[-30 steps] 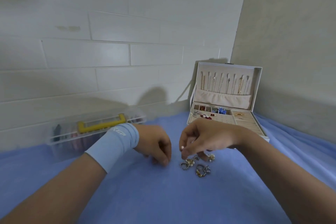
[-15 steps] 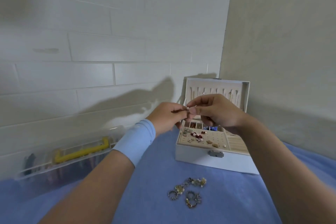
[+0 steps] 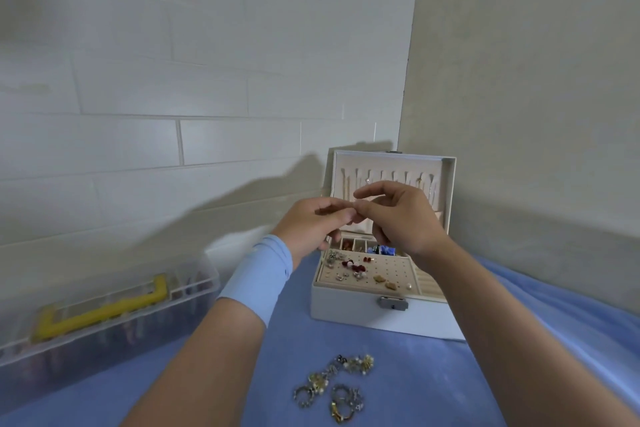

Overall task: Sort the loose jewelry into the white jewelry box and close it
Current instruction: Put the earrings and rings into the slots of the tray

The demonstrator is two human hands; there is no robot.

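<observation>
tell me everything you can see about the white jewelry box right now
The white jewelry box sits on the blue cloth near the wall corner, lid open and standing upright. Its outside looks like smooth white leatherette with a grey metal clasp on the front. The beige lining holds a perforated earring panel with several small pieces on it, little compartments behind and ring slots at the right. Necklace hooks line the lid. Both hands hover above; neither clearly touches it.

A clear plastic case (image 3: 114, 315) with a yellow handle (image 3: 104, 308) lies on the blue cloth (image 3: 433, 385) at the left, close to the white brick wall (image 3: 173, 97). At the right, a plain beige wall (image 3: 536, 80) meets it in a corner.
</observation>
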